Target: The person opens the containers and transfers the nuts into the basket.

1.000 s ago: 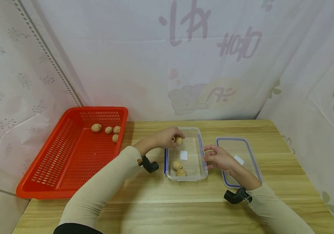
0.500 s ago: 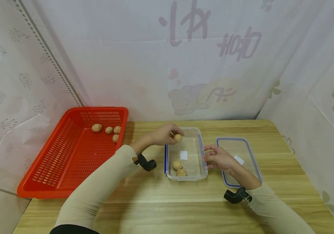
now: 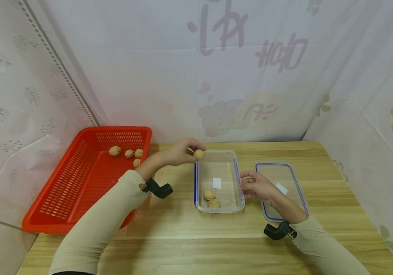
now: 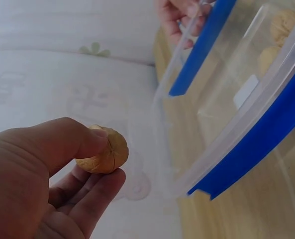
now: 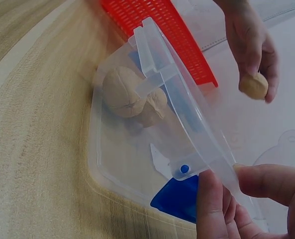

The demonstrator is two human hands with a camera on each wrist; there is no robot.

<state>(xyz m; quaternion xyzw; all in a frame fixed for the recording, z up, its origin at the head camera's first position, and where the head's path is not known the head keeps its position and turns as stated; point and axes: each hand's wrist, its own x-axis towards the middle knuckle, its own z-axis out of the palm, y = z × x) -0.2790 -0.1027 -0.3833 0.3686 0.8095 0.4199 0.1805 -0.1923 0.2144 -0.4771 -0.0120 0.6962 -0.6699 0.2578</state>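
Note:
My left hand point(image 3: 180, 152) pinches a walnut point(image 4: 112, 152) between thumb and fingertips, above the far left corner of a clear plastic food container point(image 3: 223, 168). Two more walnuts point(image 3: 211, 199) lie in the container's near left corner, beside a small white label point(image 3: 217, 183). Blue clip flaps point(image 4: 202, 50) hang along the container's long sides. At its right side, my right hand point(image 3: 256, 186) holds the wall, thumb on one face and fingers on the other, as the right wrist view shows.
A red slotted basket point(image 3: 89, 198) stands on the left with several walnuts point(image 3: 115, 151) at its far end. The clear lid point(image 3: 275, 172) with a blue seal lies right of the container, partly under the right forearm. A printed curtain point(image 3: 169, 76) backs the wooden table point(image 3: 189, 244).
My left hand has lifted away from over the container toward its far left corner, with the walnut still in its fingertips. The right hand has kept its place.

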